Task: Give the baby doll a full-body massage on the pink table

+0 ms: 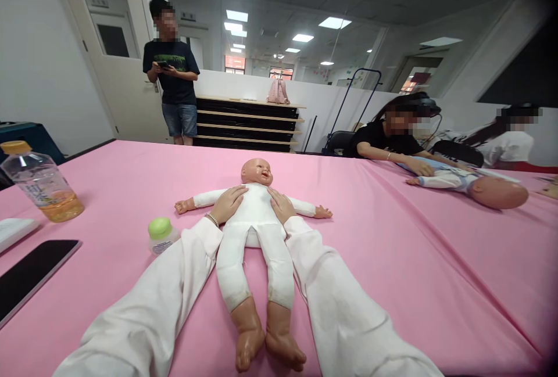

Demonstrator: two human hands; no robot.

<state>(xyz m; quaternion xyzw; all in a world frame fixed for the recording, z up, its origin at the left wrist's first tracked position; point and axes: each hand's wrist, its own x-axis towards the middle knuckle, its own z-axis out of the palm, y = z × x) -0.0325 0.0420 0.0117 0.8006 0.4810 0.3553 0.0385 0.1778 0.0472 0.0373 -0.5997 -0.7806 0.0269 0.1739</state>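
A baby doll with a white cloth body lies on its back on the pink tablecloth, head away from me and feet toward me. Its arms stretch out to both sides. Flat on one side of its upper chest rests my left hand, fingers extended, with a beaded bracelet at the wrist. My right hand lies on the opposite side, its fingers also stretched over the chest. Neither hand grips anything. Beside my left forearm stands a small jar with a green lid, partly hidden by the sleeve.
At the left are a drink bottle, a phone and a white object cut by the frame edge. Across the table at right, a person handles another doll. Someone stands near the door.
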